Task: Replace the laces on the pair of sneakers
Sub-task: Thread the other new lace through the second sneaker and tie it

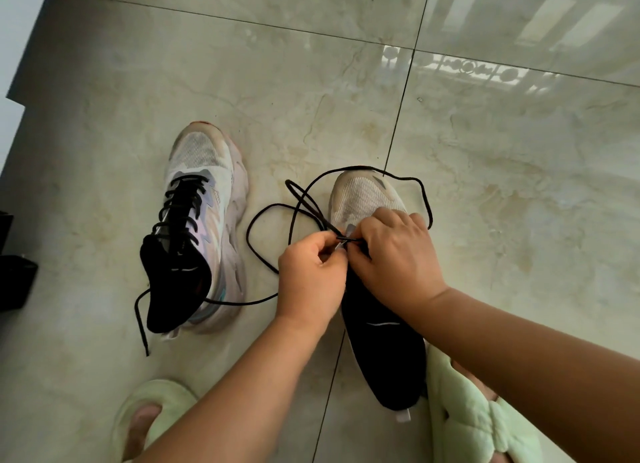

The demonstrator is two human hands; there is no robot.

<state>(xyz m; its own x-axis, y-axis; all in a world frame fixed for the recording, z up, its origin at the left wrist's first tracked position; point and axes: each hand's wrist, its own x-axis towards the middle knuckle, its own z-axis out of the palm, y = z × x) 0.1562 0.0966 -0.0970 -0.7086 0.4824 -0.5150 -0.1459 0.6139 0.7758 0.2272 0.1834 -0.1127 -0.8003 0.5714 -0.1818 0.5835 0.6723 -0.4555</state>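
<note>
- Both hands are meeting over the right sneaker (367, 199): left hand (310, 275) and right hand (394, 251) are each pinching the black lace (273, 208) at its lowest eyelets.
- Loose lace is looping across the floor (502, 185) between the shoes and around the toe.
- Left sneaker (201, 199), already laced, is standing well apart.
- Green slippers (474, 417) are crowding the near edge.

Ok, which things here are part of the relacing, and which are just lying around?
Job:
- right sneaker, being laced
- loose black lace, pinched by left hand and right hand
- left sneaker, already laced

Lying about:
- green slippers, worn
- dark objects at the left edge
- tiled floor
</note>
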